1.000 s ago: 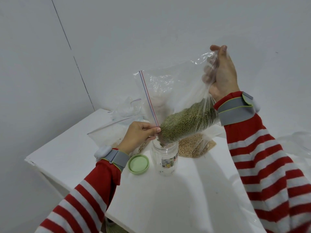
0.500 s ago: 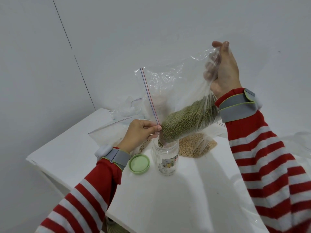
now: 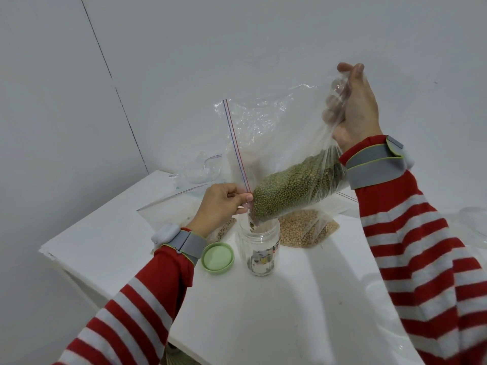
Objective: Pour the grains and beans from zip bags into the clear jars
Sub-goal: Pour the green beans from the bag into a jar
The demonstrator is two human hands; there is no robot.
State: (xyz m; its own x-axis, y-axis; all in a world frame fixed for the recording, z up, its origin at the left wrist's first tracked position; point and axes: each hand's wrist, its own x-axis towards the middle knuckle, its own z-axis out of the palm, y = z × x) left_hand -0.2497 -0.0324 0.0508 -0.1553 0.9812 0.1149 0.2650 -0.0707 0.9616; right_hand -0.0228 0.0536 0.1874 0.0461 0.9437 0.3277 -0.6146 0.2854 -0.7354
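Observation:
A clear zip bag (image 3: 274,138) of green beans (image 3: 292,188) hangs tilted over an open clear jar (image 3: 259,248) on the white table (image 3: 303,306). My left hand (image 3: 222,204) pinches the bag's lower zip corner just above the jar's mouth. My right hand (image 3: 353,109) grips the bag's bottom end, raised high. The beans are heaped at the low corner, and a few show inside the jar's neck. The jar's green lid (image 3: 218,258) lies to its left.
A bag of tan beans (image 3: 305,230) lies behind the jar. More clear bags (image 3: 200,169) lie at the table's back left, one partly hidden by my left hand. The table's left edge (image 3: 52,255) drops off near the wall. Crumpled plastic (image 3: 471,219) sits at far right.
My right hand has lifted the bag's bottom end higher, steepening the tilt. The beans have slid down toward the zip corner over the jar. My left hand stays put.

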